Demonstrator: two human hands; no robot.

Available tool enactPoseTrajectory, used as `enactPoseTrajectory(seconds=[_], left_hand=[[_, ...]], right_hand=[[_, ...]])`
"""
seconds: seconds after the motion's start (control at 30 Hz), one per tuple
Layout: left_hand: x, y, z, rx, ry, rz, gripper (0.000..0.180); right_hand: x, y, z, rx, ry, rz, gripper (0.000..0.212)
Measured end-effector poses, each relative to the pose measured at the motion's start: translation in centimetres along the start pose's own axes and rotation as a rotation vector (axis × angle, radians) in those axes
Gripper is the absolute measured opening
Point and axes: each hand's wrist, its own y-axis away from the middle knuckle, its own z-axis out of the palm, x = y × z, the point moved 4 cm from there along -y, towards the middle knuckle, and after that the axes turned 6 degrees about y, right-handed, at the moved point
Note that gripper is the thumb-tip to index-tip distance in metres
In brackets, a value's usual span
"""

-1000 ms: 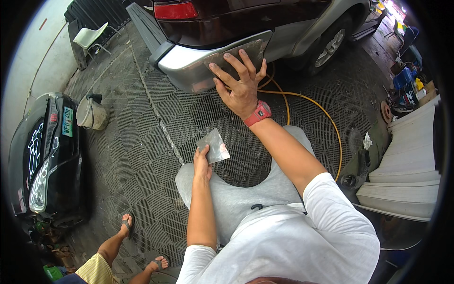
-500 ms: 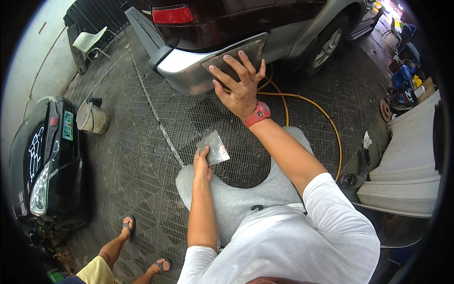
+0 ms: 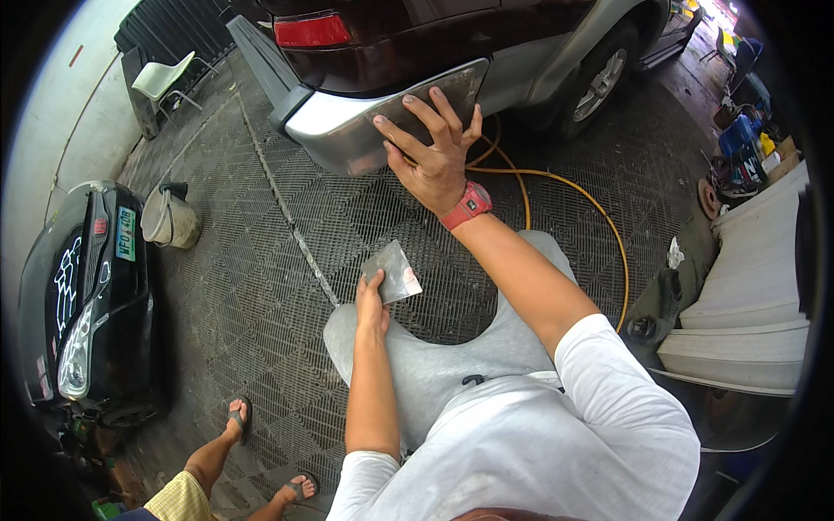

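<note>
My right hand [image 3: 434, 161], wearing a red wristwatch [image 3: 469, 205], reaches forward to the rear corner of a dark maroon car [image 3: 391, 52]. Its spread fingers lie over a thin grey-brown sheet [image 3: 460, 84] and hold it flat at the silver bumper [image 3: 326, 130]. Part of that sheet is hidden behind the fingers. Above my left knee, my left hand [image 3: 371, 304] grips a small squarish grey sheet [image 3: 395, 271] by its lower left edge, thumb on top. One corner of this sheet looks pale and shiny.
A yellow hose [image 3: 599, 213] curves over the dark grated floor [image 3: 252, 304] on the right. On the left are a black car [image 3: 95, 295], a bucket [image 3: 171, 217] and a chair [image 3: 165, 80]. Another person's sandaled feet [image 3: 300, 484] show at lower left. White panels [image 3: 738, 295] stand at right.
My right hand and the sheet under it have shifted slightly up and left along the bumper. My left hand stays where it was with its sheet.
</note>
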Motion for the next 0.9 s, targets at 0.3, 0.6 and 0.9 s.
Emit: enactPoseTrajectory(seconds=[0.3, 0.6, 0.9], left_hand=[[0.3, 0.3, 0.1, 0.016, -0.010, 0.004, 0.048], [0.0, 0.0, 0.0, 0.014, -0.021, 0.011, 0.051], [-0.2, -0.7, -0.2, 0.009, -0.014, 0.008, 0.049]], right_hand=[[1.0, 1.4, -0.4, -0.074, -0.040, 0.025, 0.048], [0.8, -0.2, -0.8, 0.022, -0.167, 0.256, 0.050], [0.2, 2.4, 0.0, -0.098, -0.043, 0.126, 0.051]])
